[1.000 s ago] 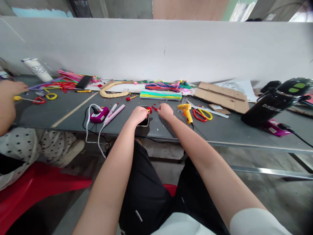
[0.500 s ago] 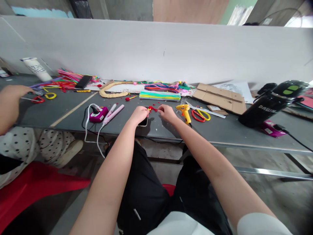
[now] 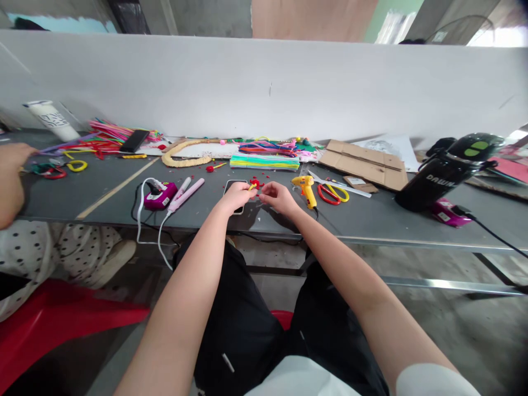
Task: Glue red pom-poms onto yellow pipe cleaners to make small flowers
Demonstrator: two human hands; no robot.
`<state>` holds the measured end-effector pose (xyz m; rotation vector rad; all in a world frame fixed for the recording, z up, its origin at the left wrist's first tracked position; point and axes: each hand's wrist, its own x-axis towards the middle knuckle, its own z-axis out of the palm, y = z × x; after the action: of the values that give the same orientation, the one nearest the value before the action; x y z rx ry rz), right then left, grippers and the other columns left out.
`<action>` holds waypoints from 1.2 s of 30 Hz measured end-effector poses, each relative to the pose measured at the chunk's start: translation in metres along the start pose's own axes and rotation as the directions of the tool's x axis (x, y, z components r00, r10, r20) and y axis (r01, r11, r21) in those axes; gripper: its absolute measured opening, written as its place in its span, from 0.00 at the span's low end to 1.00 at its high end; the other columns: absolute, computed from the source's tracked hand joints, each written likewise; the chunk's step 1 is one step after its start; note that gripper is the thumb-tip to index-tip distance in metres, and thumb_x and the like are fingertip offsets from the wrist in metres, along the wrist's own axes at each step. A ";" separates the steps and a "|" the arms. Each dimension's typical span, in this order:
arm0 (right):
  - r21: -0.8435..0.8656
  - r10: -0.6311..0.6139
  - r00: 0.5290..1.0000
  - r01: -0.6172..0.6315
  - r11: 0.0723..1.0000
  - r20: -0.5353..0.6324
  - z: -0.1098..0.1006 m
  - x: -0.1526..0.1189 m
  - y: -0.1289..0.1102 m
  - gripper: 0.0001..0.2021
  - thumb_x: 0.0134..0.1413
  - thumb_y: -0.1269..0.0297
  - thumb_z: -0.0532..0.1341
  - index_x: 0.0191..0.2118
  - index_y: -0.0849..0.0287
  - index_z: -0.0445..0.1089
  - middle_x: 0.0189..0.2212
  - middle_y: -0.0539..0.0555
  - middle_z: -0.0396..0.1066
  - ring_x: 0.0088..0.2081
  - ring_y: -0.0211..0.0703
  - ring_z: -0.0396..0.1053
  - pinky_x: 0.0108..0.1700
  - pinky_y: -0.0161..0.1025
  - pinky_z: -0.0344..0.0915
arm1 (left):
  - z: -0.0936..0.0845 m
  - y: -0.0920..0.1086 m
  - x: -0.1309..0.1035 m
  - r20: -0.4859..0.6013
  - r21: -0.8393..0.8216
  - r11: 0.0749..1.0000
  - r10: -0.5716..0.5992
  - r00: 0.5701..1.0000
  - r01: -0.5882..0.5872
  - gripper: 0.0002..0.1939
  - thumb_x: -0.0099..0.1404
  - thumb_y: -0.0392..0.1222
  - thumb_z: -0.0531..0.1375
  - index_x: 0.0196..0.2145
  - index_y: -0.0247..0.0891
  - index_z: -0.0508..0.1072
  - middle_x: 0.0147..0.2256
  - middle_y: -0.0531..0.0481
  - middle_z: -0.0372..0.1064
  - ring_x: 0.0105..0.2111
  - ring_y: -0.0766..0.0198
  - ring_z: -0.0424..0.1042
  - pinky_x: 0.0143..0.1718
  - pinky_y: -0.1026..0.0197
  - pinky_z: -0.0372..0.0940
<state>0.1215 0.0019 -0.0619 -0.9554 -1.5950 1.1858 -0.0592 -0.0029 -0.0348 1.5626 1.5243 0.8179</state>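
My left hand point(image 3: 236, 198) is closed in a pinch on a small yellow stem with a red fuzzy head, which looks like a pipe cleaner flower point(image 3: 256, 185). Close to its right side, my right hand point(image 3: 279, 198) has its fingers curled but apart, and I see nothing held in them. A phone point(image 3: 231, 187) lies on the table, partly covered by my left hand. Small red bits are scattered around the flower. A yellow glue gun point(image 3: 306, 190) lies to the right of my right hand, next to red-and-yellow-handled scissors point(image 3: 330, 193).
Bundles of pipe cleaners point(image 3: 264, 161) lie behind my hands. Left are a pink hair straightener point(image 3: 187, 195) and a purple power socket point(image 3: 160, 197) with cables. Cardboard point(image 3: 365, 165) and a black bottle point(image 3: 441, 176) stand right. Another person's hand point(image 3: 12, 165) is far left.
My right hand has come away from the red fuzzy strands, and its fingers have loosened. My left hand keeps hold of the yellow stem. The view has shifted slightly right.
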 end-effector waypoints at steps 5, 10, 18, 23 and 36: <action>0.194 0.052 0.999 -0.050 0.980 -0.008 0.000 -0.005 0.004 0.17 0.39 0.60 0.72 0.34 0.56 0.66 0.25 0.46 0.73 0.30 0.40 0.72 0.37 0.40 0.71 | 0.006 0.001 -0.001 0.053 0.031 0.999 0.040 0.998 -0.042 0.13 0.60 0.51 0.64 0.31 0.38 0.75 0.29 0.49 0.73 0.26 0.65 0.65 0.25 0.63 0.54; 0.185 0.044 0.998 -0.034 0.982 -0.051 0.000 -0.006 0.001 0.17 0.40 0.56 0.73 0.33 0.57 0.69 0.27 0.47 0.73 0.30 0.38 0.69 0.36 0.38 0.69 | 0.013 0.004 -0.003 -0.005 0.052 0.996 0.068 0.998 -0.067 0.13 0.63 0.49 0.62 0.26 0.37 0.71 0.23 0.52 0.67 0.23 0.65 0.62 0.26 0.62 0.53; 0.153 0.046 0.999 -0.041 0.987 -0.028 -0.002 -0.005 0.001 0.18 0.45 0.49 0.70 0.33 0.58 0.72 0.25 0.47 0.70 0.29 0.37 0.64 0.33 0.35 0.63 | 0.026 0.000 0.002 -0.058 -0.044 0.995 0.085 0.995 -0.088 0.17 0.65 0.54 0.59 0.27 0.38 0.70 0.23 0.52 0.66 0.22 0.66 0.59 0.25 0.62 0.53; 0.202 0.058 0.998 -0.059 0.978 0.010 -0.003 -0.003 0.003 0.20 0.47 0.45 0.69 0.32 0.58 0.70 0.26 0.47 0.67 0.29 0.35 0.64 0.31 0.34 0.60 | 0.030 0.000 0.004 -0.082 -0.139 0.987 0.072 0.994 -0.083 0.15 0.63 0.53 0.61 0.27 0.38 0.70 0.24 0.51 0.67 0.21 0.67 0.58 0.24 0.63 0.52; 0.308 0.071 0.994 -0.093 0.947 0.080 -0.008 0.000 0.006 0.26 0.41 0.41 0.71 0.34 0.60 0.72 0.27 0.49 0.69 0.28 0.34 0.62 0.30 0.33 0.57 | 0.036 0.011 -0.001 -0.042 -0.408 0.913 0.010 0.999 -0.026 0.09 0.63 0.40 0.61 0.27 0.35 0.68 0.23 0.54 0.62 0.18 0.74 0.55 0.20 0.67 0.47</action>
<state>0.1290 0.0058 -0.0670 -0.7876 -1.3758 1.4912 -0.0228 -0.0074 -0.0425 1.2562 1.2637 1.1033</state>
